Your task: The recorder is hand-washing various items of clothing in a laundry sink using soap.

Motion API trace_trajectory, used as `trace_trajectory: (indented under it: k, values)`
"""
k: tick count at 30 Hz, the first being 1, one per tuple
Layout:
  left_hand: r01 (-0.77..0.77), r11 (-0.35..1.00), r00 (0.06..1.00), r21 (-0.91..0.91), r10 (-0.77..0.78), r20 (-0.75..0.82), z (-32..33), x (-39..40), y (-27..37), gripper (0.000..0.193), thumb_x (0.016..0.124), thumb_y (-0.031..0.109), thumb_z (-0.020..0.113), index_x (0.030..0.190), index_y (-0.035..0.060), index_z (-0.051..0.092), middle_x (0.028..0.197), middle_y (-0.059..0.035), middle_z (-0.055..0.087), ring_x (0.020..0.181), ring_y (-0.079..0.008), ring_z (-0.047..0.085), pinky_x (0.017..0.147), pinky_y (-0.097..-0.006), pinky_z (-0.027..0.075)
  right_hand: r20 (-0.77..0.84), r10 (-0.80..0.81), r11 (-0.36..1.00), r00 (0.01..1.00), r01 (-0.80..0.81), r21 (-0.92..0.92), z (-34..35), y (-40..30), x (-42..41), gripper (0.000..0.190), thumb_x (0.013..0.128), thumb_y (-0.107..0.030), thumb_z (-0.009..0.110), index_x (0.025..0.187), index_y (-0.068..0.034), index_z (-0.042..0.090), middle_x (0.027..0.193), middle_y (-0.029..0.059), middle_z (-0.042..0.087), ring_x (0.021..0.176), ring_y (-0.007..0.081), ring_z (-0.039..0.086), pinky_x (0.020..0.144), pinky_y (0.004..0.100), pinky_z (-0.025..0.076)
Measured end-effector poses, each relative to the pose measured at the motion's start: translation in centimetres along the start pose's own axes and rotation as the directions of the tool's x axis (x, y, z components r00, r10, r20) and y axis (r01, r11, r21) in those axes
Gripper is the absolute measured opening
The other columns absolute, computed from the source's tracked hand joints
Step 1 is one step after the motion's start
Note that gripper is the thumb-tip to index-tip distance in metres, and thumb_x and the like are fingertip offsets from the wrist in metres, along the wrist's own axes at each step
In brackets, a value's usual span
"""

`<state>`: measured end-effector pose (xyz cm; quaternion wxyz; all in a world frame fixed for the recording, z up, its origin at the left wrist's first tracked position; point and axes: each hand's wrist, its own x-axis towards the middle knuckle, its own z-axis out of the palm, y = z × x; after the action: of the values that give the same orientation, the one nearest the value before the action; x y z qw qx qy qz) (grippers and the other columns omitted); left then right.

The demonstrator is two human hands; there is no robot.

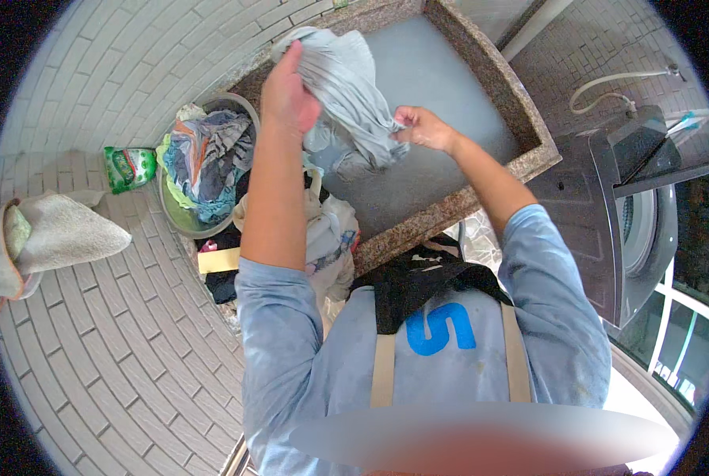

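Observation:
A wet light grey garment (348, 77) stretches between my two hands over the stone wash basin (414, 223). My left hand (292, 95) grips its upper left part with the thumb on top; the fingers are mostly hidden by the cloth. Between thumb and fingers, my right hand (423, 128) pinches the garment's right edge. The lower folds hang close to the cloudy water (449, 83) in the basin, and I cannot tell how far they dip in.
Left of the basin stands a round tub (176, 223) heaped with wet clothes (203, 160). More fabric (331, 232) lies beside my left forearm. A green packet (129, 169) rests by the tiled wall, where a pale towel (69, 232) hangs. At right is a dark front-loading washing machine (586, 226).

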<state>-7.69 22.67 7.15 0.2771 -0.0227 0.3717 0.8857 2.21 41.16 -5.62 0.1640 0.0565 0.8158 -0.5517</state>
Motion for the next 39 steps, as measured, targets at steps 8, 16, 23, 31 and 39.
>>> trace_trajectory:
  k: [8,16,23,31,39]
  values:
    - [-0.216,0.911,0.975,0.351,0.223,0.021,-2.3,2.2,8.4,0.036,0.084,0.024,0.045,0.102,-0.0064,0.047,0.099,-0.0162,0.055,0.092,-0.0262,0.053,0.08,-0.0374,0.042,-0.193,-0.352,0.935,0.916,0.333,-0.124,-16.8,-12.8,-3.8,0.041,0.07,-0.014,0.056,0.109,-0.005,0.049,0.091,0.0029,0.055,0.087,0.0103,0.051,0.08,0.0249,0.039]
    - [-0.352,0.663,0.924,0.661,0.359,0.132,7.9,0.6,15.0,0.051,0.081,0.037,0.05,0.104,-0.008,0.047,0.102,-0.0169,0.054,0.088,-0.0251,0.055,0.075,-0.0359,0.043,-0.451,-0.531,0.79,0.718,0.228,-0.569,-22.4,-30.1,-11.7,0.015,0.076,-0.015,0.053,0.087,-0.005,0.058,0.071,-0.0013,0.055,0.061,0.0077,0.046,0.056,0.0211,0.037]
    - [-0.591,0.349,0.763,0.727,0.535,0.363,11.7,-2.5,21.8,0.036,0.08,0.034,0.051,0.09,0.0003,0.058,0.082,-0.0079,0.06,0.071,-0.0159,0.054,0.063,-0.0279,0.043,-0.561,-0.703,0.651,0.437,0.077,-0.755,-21.5,-36.2,-16.6,0.032,0.07,-0.03,0.064,0.085,-0.002,0.059,0.074,0.0065,0.058,0.068,0.0147,0.052,0.062,0.0269,0.041]
    - [-0.623,0.362,0.688,0.693,0.675,0.266,10.6,-2.1,24.6,0.047,0.08,0.041,0.049,0.096,-0.0038,0.052,0.093,-0.0139,0.057,0.079,-0.0204,0.054,0.067,-0.0312,0.042,-0.638,-0.593,0.503,0.491,-0.393,-0.77,-21.2,-37.5,-18.7,0.047,0.064,-0.041,0.067,0.082,0.002,0.06,0.078,0.0162,0.06,0.073,0.0251,0.056,0.064,0.0348,0.043]
    - [-0.434,0.433,0.798,0.79,0.591,0.114,6.7,2.5,22.4,0.04,0.081,0.038,0.049,0.091,-0.0014,0.053,0.087,-0.011,0.057,0.067,-0.0198,0.054,0.062,-0.0327,0.043,-0.613,-0.528,0.794,0.588,0.085,-0.602,-16.0,-34.6,-18.9,0.043,0.068,-0.022,0.063,0.102,0.0,0.052,0.095,0.0149,0.057,0.085,0.0224,0.054,0.081,0.0368,0.043]
